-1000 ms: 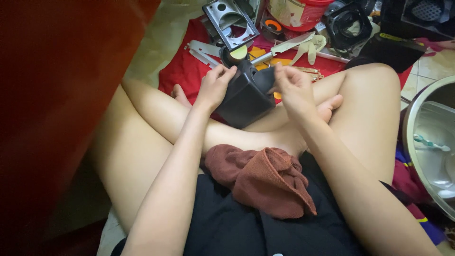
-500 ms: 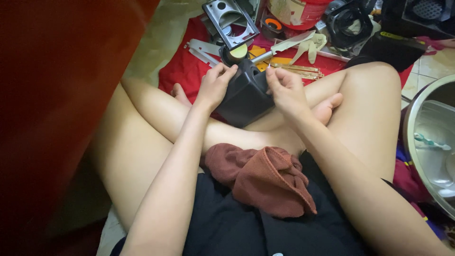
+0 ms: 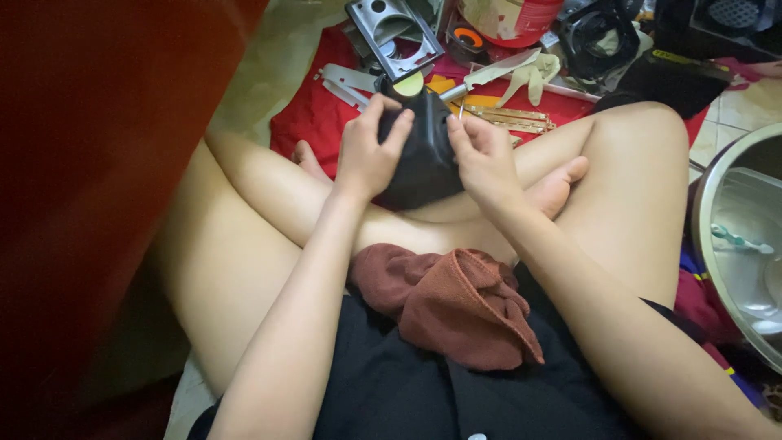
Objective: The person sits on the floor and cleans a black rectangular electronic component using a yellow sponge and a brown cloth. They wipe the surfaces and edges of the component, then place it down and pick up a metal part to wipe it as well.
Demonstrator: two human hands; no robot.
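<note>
While we look down from the head camera, nearest to us lies 1 crumpled brown cloth (image 3: 456,305) on the lap, over a dark garment (image 3: 391,391). We see 2 bare legs, crossed on the floor. At the left stands 1 dark red panel (image 3: 90,179), and at the right edge is the rim of 1 round steel basin (image 3: 709,228).

Above the crossed legs we see 2 hands holding 1 black casing (image 3: 423,155). It rests just over the shin, between both hands. The left hand (image 3: 366,155) is pressed on its left side, with the fingers spread over the top edge. The right hand (image 3: 485,155) grips the right side, thumb and fingers closed against the casing; whether it also pinches something small, we cannot tell.

Behind the hands the pale tiled floor carries 1 red cloth (image 3: 314,122) with many parts on it. We count 1 grey metal plate (image 3: 387,33) with a round opening, 1 red-and-white tub (image 3: 509,16), 1 pale glove (image 3: 529,73), and 1 black ring-shaped part (image 3: 599,33). Some thin brass-coloured strips (image 3: 509,118) lie just beyond the right hand; their number is not clear.
</note>
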